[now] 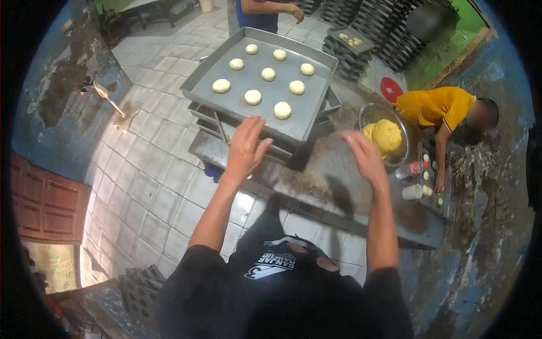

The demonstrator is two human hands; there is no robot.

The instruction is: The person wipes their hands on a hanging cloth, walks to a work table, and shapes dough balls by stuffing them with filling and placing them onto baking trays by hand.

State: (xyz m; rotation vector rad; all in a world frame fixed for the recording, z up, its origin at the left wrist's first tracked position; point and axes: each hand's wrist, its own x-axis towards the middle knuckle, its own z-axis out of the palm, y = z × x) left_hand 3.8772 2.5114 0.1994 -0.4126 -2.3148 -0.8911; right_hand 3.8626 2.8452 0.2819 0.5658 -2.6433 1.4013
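Note:
A square metal tray with several round, pale dough balls spaced across it tops a stack of trays on the work table. My left hand is at the tray's near edge, thumb apart from the stretched fingers, and holds nothing. Whether its fingertips touch the rim I cannot tell. To the right, my right hand hovers over the table, fingers extended and nothing in it. Just beyond that hand stands a metal bowl with a large mass of yellow dough.
At the table's right end, a person in a yellow shirt reaches to small dough pieces on a tray. A bottle and a white cup stand nearby. Another person is behind the trays. Dark stacked trays line the back.

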